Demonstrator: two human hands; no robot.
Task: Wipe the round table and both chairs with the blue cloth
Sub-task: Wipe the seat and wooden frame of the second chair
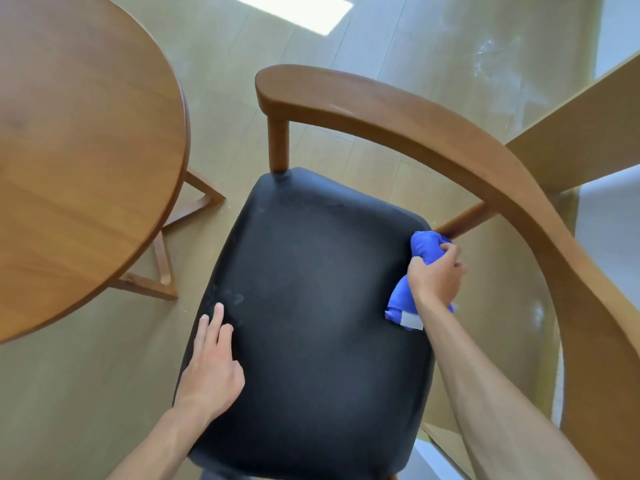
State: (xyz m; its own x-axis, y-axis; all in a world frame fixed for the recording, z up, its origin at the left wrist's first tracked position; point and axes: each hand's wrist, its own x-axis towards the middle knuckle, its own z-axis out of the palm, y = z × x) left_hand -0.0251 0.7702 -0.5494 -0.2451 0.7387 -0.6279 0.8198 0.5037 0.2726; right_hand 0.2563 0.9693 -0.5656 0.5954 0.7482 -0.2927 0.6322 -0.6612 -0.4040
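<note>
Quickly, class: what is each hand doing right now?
Left hand: open, fingers flat on the black chair seat.
Right hand: gripping the bunched blue cloth at the seat's edge.

Blue cloth [428,249] on black seat [311,289]

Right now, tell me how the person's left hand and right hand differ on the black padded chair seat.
The left hand lies flat with straight fingers on the black padded chair seat, holding nothing; the right hand is curled round the bunched blue cloth. The left hand is at the seat's left edge, the right hand at its right edge. Both are bare.
</note>
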